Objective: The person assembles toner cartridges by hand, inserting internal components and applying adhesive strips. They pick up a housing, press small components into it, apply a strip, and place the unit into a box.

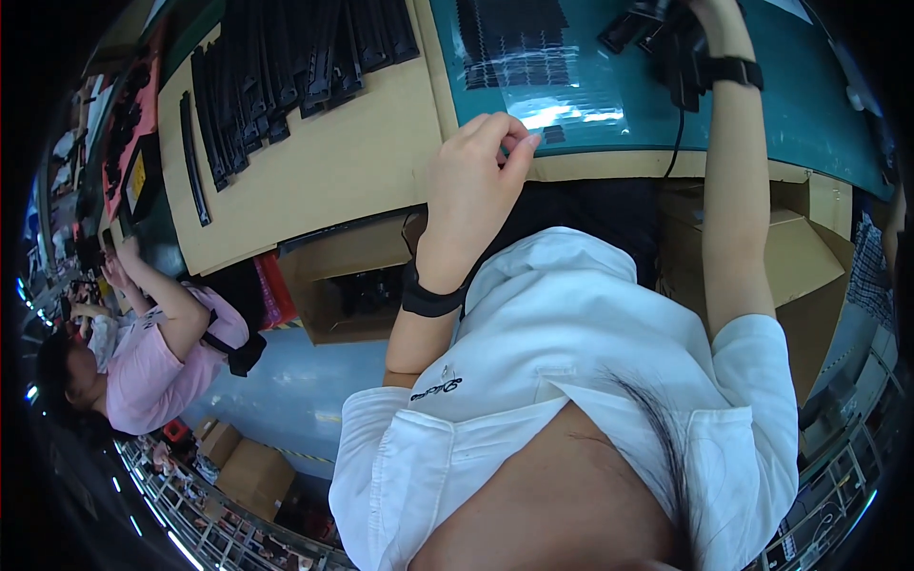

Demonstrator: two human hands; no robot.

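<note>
My left hand (476,181) hovers over the front edge of the bench, its fingers curled and thumb meeting the forefinger. Anything in that pinch is hidden or too small to name. Just beyond it, small dark pieces (553,134) lie on a shiny clear sheet (600,112). Farther back sit rows of small black strips (514,43) on the teal mat (657,143). My right hand (709,8) reaches to the top edge beside a black device (674,59) with a cable; its fingers are cut off by the frame.
Long black plastic strips (276,67) lie side by side on cardboard (381,143) at the left. Open cardboard boxes (314,285) (809,252) stand below the bench on both sides. A co-worker in pink (162,352) works at the far left.
</note>
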